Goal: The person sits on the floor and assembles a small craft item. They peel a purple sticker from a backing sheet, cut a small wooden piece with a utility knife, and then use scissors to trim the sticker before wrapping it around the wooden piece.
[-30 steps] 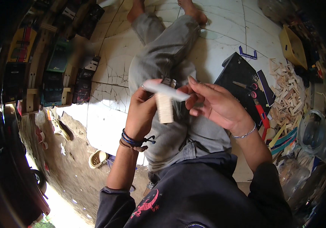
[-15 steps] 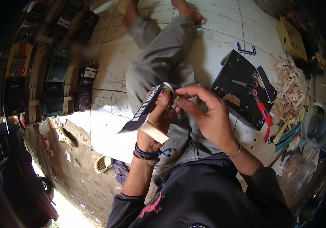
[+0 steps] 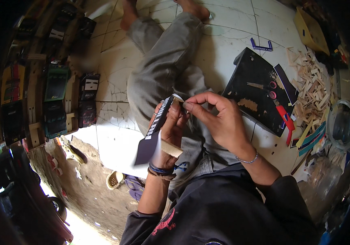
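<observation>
A white tiled floor (image 3: 232,36) is seen under the outstretched grey trouser legs (image 3: 162,69), with a black board (image 3: 256,102) and a heap of wood offcuts (image 3: 309,94) lying to the right. Above the lap, a dark sticker strip (image 3: 154,130) is held against a small wooden block (image 3: 171,148), its long axis slanting from upper right to lower left. The left hand (image 3: 171,126) is clamped on block and strip; the right hand (image 3: 220,118) is pinched together at the strip's upper end, the two hands touching.

Dark label strip (image 3: 154,130) with white lettering, held upright.
</observation>
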